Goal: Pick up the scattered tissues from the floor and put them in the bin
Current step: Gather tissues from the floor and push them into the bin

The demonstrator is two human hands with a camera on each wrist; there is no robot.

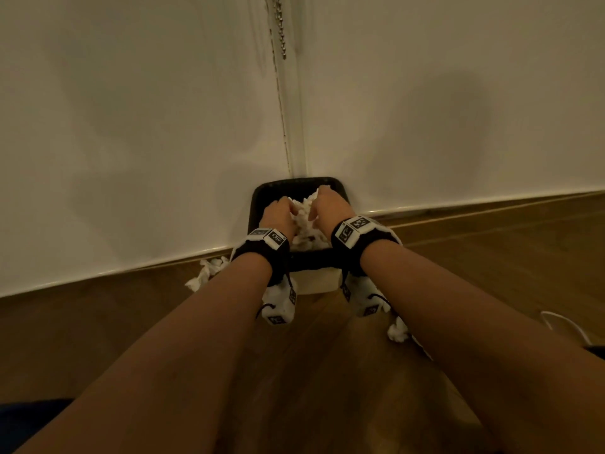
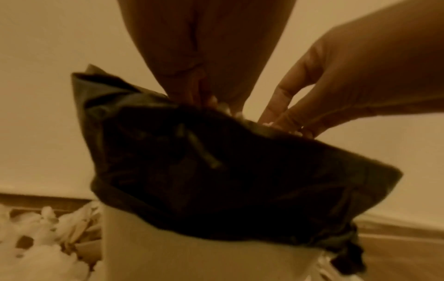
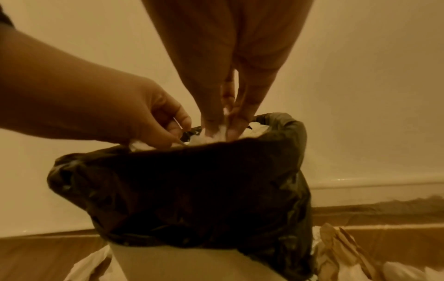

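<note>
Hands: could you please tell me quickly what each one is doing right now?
Left hand: gripping tissues over the bin.
Right hand: gripping the same tissues.

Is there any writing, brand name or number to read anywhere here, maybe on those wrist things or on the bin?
No readable text in any view.
Wrist bands: black-and-white square patterns only, no letters or numbers.
Bin and its black liner: plain, no label or brand showing.
</note>
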